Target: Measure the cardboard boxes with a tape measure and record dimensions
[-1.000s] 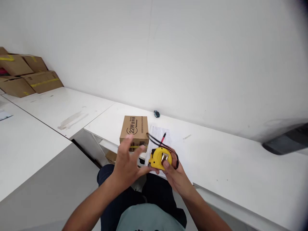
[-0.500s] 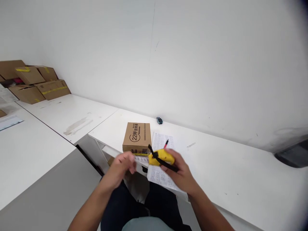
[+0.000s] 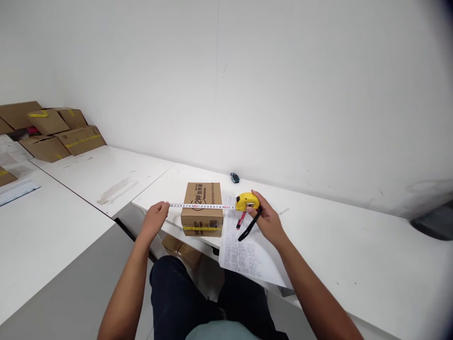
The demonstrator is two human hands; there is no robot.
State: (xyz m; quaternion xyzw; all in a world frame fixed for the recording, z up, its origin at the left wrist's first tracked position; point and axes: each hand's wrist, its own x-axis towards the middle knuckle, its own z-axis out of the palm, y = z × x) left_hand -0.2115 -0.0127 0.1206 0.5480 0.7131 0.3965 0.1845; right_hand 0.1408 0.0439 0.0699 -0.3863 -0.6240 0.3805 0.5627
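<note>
A small brown cardboard box [image 3: 202, 210] with yellow tape sits at the near edge of a white table [image 3: 336, 245]. My right hand [image 3: 268, 221] grips a yellow tape measure [image 3: 247, 201] just right of the box, its black strap hanging down. The white blade [image 3: 201, 206] runs left across the box top. My left hand [image 3: 156, 218] pinches the blade's end, left of the box and past the table edge. A red pen [image 3: 241, 220] lies on a printed sheet [image 3: 244, 252] under my right hand.
A small dark object [image 3: 234, 178] lies by the wall behind the box. Several cardboard boxes [image 3: 53, 130] are stacked at the far left on another white table [image 3: 106, 172]. More boxes [image 3: 180, 250] sit under the table. A dark object [image 3: 433, 222] lies at the right edge.
My left hand took the blade's end and pulled it out to the left. My right hand carried the tape measure up to the box's right side, so the blade now spans the box.
</note>
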